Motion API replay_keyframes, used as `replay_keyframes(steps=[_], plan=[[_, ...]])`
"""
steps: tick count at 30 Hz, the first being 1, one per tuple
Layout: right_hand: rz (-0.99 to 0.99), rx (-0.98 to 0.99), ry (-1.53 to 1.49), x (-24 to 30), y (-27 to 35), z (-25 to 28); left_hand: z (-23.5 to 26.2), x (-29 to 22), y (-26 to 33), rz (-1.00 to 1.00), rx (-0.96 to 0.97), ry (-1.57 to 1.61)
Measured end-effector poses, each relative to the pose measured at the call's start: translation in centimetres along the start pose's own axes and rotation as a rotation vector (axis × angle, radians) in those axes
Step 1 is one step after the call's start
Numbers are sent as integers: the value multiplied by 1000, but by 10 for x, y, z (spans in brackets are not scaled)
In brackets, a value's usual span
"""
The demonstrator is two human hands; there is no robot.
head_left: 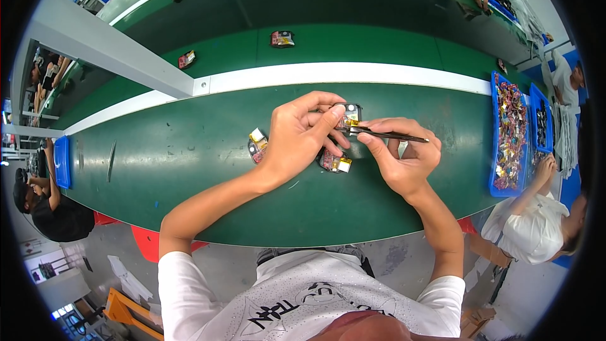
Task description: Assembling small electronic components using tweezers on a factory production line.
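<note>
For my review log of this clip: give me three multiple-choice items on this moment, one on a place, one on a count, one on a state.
1. Where are the blue trays?
A. at the person's right
B. at the belt's left end
C. under the hands

2. How many small assemblies lie on the green belt just under the hands?
A. none
B. two
C. five

3. What does the right hand hold?
A. nothing
B. a cup
C. dark tweezers

Key: 1 A, they sit at the right edge. 2 B, one beside the left hand, one below it. 3 C, pinched, tip at the small assembly in the left hand.
</note>
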State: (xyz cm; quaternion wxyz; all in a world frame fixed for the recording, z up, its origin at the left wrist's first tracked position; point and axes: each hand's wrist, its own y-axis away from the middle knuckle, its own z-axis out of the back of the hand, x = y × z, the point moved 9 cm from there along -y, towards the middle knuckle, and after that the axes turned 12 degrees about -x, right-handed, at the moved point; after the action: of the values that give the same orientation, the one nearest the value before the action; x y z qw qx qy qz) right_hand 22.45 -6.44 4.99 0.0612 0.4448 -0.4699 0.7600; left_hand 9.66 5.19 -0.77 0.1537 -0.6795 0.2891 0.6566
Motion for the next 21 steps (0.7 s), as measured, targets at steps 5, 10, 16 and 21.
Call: replay_keyframes(steps=[5,10,16,21], plan=[[-7,2,5,0,-1,-3,3,-1,-2,-36,-23,14],[-23,-1,40,-2,-1,3,-5,-3,-1,17,23,27],[4,62,-56,-9,2,-3,1,8,-4,25,-27,-5],[125,13,-34,7,0,6,-8,-5,1,-37,-34,-49]])
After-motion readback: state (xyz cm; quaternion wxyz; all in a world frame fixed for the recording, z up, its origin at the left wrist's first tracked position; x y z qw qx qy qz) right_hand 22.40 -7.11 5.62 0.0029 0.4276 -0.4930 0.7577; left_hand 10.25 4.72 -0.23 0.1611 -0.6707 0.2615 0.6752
